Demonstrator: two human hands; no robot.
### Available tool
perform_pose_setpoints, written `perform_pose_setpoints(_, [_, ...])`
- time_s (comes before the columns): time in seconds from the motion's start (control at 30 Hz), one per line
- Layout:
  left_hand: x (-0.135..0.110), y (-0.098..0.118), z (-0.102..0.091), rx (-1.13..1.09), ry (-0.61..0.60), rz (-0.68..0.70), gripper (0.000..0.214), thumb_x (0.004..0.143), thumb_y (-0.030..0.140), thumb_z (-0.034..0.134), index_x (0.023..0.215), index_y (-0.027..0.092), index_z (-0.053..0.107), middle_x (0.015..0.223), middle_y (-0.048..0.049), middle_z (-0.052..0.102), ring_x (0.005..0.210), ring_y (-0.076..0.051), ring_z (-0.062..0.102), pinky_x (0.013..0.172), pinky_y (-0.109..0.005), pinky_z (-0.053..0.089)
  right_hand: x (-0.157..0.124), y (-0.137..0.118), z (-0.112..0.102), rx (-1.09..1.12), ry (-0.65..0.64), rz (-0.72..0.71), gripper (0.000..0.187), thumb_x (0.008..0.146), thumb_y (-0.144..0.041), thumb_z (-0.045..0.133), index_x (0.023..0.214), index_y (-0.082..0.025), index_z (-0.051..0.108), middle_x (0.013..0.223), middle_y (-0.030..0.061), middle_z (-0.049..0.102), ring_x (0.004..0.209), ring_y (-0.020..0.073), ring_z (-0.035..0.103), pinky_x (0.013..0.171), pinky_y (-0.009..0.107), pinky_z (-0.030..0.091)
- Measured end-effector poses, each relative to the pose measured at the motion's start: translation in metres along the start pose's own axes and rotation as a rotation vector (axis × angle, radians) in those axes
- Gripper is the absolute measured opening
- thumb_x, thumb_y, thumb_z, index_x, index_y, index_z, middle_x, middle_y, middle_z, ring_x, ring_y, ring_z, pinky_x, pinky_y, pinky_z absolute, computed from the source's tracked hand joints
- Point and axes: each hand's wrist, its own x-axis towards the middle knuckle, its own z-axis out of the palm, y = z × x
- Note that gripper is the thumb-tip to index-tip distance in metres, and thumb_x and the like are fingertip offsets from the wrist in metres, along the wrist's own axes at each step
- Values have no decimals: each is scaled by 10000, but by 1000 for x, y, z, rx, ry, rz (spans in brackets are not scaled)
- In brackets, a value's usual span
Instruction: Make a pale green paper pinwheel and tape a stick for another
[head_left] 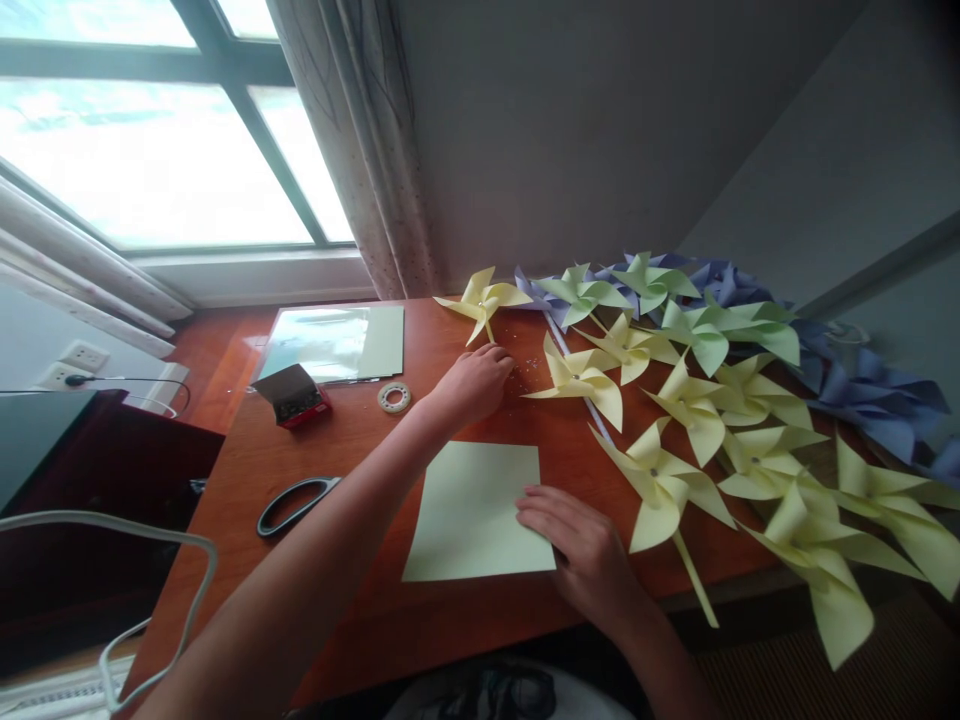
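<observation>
My left hand (480, 382) reaches across the table, its fingers closed around the stick of a yellow paper pinwheel (482, 298) at the back edge. A pale yellow-green square sheet of paper (476, 520) lies in front of me. At its right edge is my right hand (574, 530), fingers over the top of the paper; the thumb is mostly hidden. My left forearm crosses over part of the scissors (296, 505), leaving one dark handle loop in view. Just right of my right hand lies another yellow pinwheel (656, 475) with its stick.
Many yellow, green (652, 283) and purple pinwheels (877, 395) crowd the table's right side. On the left are an open small box (296, 400), a tape roll (394, 398) and a clear packet of paper (322, 340). A white cable or tube (202, 560) curves past the left edge.
</observation>
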Motion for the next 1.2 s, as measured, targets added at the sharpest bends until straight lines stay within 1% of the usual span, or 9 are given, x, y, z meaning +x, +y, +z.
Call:
perform_pose_setpoints(0.2, [-30, 10, -29, -37, -2, 30, 371, 891, 58, 485, 1221, 144, 633, 1253, -141, 661, 1172, -267, 615, 971, -389, 516, 0, 1, -1, 14, -1, -6, 543, 774, 103, 418, 1133, -192, 699, 1102, 88, 783, 1155, 230, 705, 961, 424, 628])
perform_pose_setpoints(0.37, [-103, 25, -51, -170, 37, -82, 337, 970, 177, 472, 1279, 169, 606, 1298, -116, 678, 1136, -272, 664, 926, -407, 547, 3, 2, -5, 24, -23, -18, 521, 785, 94, 441, 1148, -185, 688, 1132, 100, 777, 1185, 236, 692, 983, 434, 619])
perform_pose_setpoints(0.53, [-188, 46, -40, -229, 148, -134, 301, 996, 270, 516, 1265, 190, 624, 1257, -112, 716, 1121, -256, 690, 935, -375, 551, 7, 1, -8, 17, -48, -23, 546, 789, 120, 400, 1140, -188, 682, 1146, 99, 772, 1218, 224, 675, 1015, 431, 601])
perform_pose_setpoints(0.67, [-230, 59, -24, -249, 127, -23, 566, 912, 487, 661, 1387, 195, 559, 1400, -141, 645, 1294, -310, 594, 1068, -432, 487, 7, 0, -11, 38, -27, -16, 485, 815, 99, 453, 1137, -182, 681, 1132, 111, 773, 1213, 228, 679, 1021, 416, 599])
perform_pose_setpoints(0.77, [-241, 68, -10, -244, 200, 39, 593, 876, 530, 694, 1331, 164, 592, 1370, -149, 667, 1312, -306, 580, 1124, -446, 443, 5, -1, -12, 57, -36, -2, 443, 834, 66, 503, 1160, -181, 675, 1137, 119, 767, 1219, 245, 676, 1021, 430, 600])
perform_pose_setpoints(0.83, [-242, 73, 0, -215, 237, 23, 338, 935, 251, 663, 1260, 163, 631, 1317, -116, 705, 1279, -247, 609, 1142, -407, 424, 2, -3, -12, 42, -60, 2, 448, 836, 64, 507, 1175, -180, 669, 1158, 123, 761, 1238, 253, 663, 1024, 446, 597])
perform_pose_setpoints(0.9, [-241, 77, 7, -199, 260, 13, 297, 944, 93, 576, 1225, 156, 651, 1295, -106, 719, 1260, -221, 624, 1139, -392, 425, -2, -5, -13, 13, -94, -5, 445, 841, 63, 511, 1186, -173, 665, 1190, 132, 751, 1273, 265, 638, 1030, 460, 591])
perform_pose_setpoints(1.07, [-241, 82, 13, -166, 260, -7, 285, 953, 103, 526, 1185, 167, 679, 1301, -109, 719, 1260, -259, 634, 1096, -435, 470, -9, -12, -21, -18, -201, -38, 421, 833, 54, 516, 1157, -152, 688, 1254, 144, 728, 1351, 299, 570, 1040, 488, 576])
perform_pose_setpoints(1.2, [-243, 82, 11, -171, 259, -17, 304, 937, 103, 520, 1184, 176, 681, 1307, -112, 716, 1253, -276, 639, 1068, -443, 496, -13, -12, -27, -10, -217, -47, 369, 853, 31, 539, 1103, -179, 711, 1214, 117, 752, 1319, 291, 603, 1012, 466, 595])
